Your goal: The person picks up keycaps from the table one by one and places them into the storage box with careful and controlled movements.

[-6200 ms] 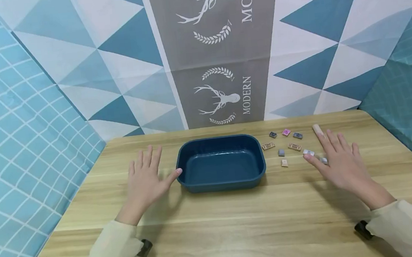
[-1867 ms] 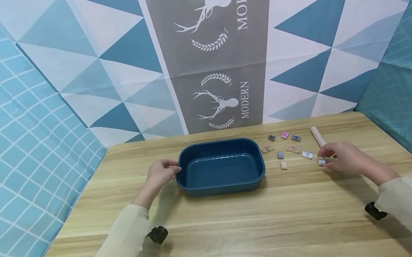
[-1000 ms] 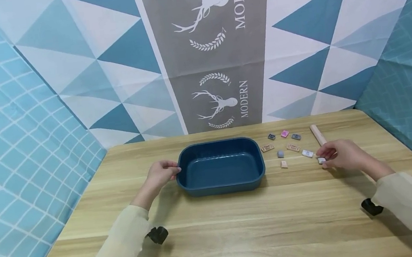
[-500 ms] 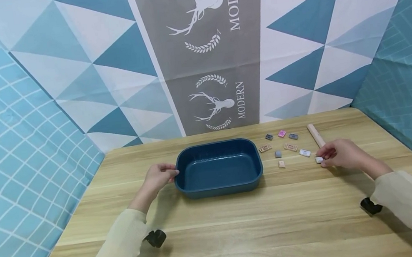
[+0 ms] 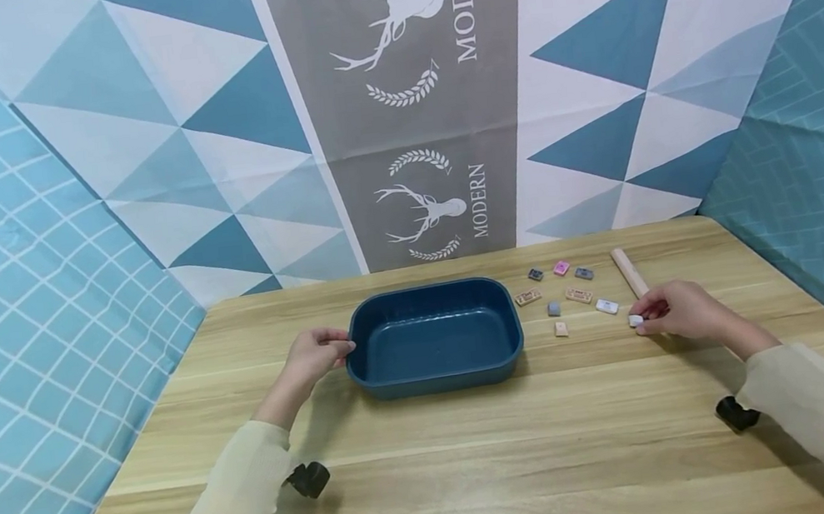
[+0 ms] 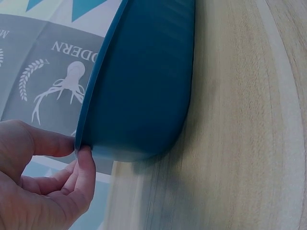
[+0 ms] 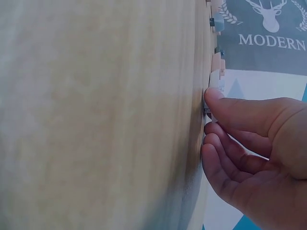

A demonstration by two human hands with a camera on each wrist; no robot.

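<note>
A dark blue rectangular basin (image 5: 438, 381) stands on the wooden table, and at its left end my left hand (image 5: 313, 355) pinches the rim between thumb and fingers. In the left wrist view the thumb and a fingertip of that hand (image 6: 53, 182) meet on either side of the basin's edge (image 6: 144, 86). Over on the right, my right hand (image 5: 682, 312) holds a small whitish block (image 5: 635, 321) between thumb and fingertips, low at the tabletop. In the right wrist view this hand (image 7: 259, 148) covers most of the block.
Between basin and right hand lie several small pieces: a white one (image 5: 607, 306), tan ones (image 5: 579, 295), a pink one (image 5: 561, 268), a grey cube (image 5: 554, 309) and dark ones (image 5: 584, 273). A pale stick (image 5: 629, 272) lies just behind the right hand. Patterned cloth walls surround the table.
Both hands were spread flat above the table at first. The left then took hold of the basin's rim; the right came down and its fingers closed on the whitish block. The head view shifted slightly.
</note>
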